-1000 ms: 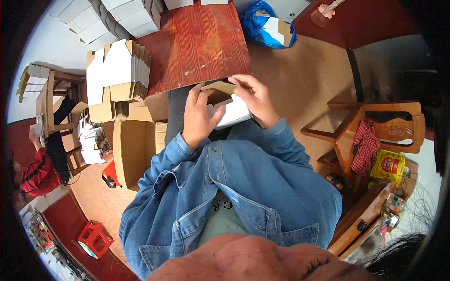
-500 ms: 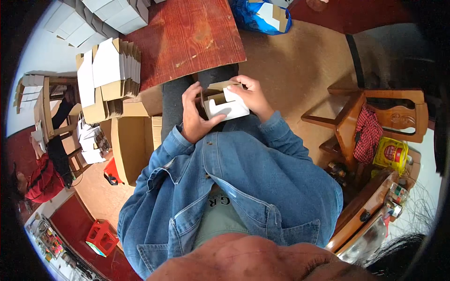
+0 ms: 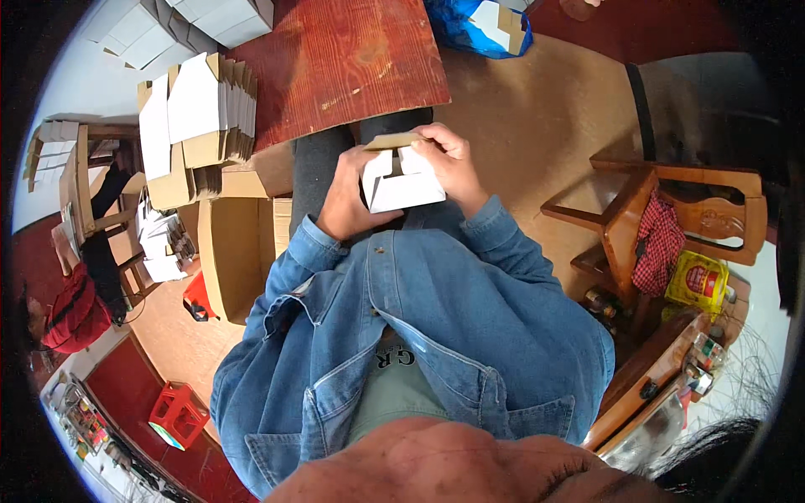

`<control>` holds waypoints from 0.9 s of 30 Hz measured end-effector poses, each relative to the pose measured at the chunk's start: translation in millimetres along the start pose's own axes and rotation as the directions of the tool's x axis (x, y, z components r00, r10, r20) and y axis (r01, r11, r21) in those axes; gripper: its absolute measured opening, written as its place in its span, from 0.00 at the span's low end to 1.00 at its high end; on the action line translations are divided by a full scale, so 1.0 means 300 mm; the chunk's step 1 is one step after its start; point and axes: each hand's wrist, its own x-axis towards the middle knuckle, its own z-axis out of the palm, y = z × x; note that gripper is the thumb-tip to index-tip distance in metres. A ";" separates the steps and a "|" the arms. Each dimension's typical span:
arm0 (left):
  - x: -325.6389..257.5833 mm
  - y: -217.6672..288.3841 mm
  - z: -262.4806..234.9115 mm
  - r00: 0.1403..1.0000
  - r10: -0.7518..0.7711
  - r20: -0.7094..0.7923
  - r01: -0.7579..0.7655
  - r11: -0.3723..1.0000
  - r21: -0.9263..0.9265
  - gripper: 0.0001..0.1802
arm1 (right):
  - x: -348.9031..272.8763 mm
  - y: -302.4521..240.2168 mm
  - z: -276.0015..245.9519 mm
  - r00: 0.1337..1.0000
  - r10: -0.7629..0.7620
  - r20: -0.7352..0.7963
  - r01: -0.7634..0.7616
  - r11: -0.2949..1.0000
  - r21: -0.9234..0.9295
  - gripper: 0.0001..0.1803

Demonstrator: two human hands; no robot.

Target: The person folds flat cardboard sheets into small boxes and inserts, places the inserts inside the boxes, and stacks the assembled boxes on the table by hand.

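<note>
Above my lap, both hands hold a small white cardboard box with brown inner faces. Its flaps stand partly folded, and a brown flap rises on the far side. My left hand wraps the box's left side, with the thumb along the near lower edge. On the right side, my right hand grips the far right corner, its thumb near the upper flap. Some fingertips are hidden behind the cardboard. To the left, a stack of flat white and brown box blanks stands beside the table.
A red wooden table lies ahead, with white boxes at its far left. An open brown carton is at my left. A blue bag sits beyond, and a wooden chair stands right. Another person is at far left.
The flaps at the box's top have folded inward, and the left hand's fingers have closed in around its side. My right hand stays on the far right corner.
</note>
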 end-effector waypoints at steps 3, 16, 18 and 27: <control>0.012 0.016 -0.033 0.996 0.023 -0.086 -0.020 0.999 0.038 0.50 | 0.011 -0.062 0.007 1.000 -0.001 0.007 0.000 0.996 0.092 0.08; -0.018 -0.064 0.022 0.983 0.020 -0.181 -0.046 0.989 -0.143 0.54 | 0.022 -0.149 -0.052 0.961 0.100 0.256 -0.087 0.994 -0.065 0.17; -0.016 -0.068 0.026 0.982 0.022 -0.187 -0.049 0.989 -0.141 0.55 | 0.027 -0.172 -0.058 0.947 0.133 0.292 -0.079 0.979 -0.188 0.20; -0.021 -0.076 0.038 0.985 0.038 -0.169 -0.061 0.989 -0.132 0.56 | 0.033 -0.171 -0.047 0.947 0.042 0.320 0.143 0.833 -0.534 0.24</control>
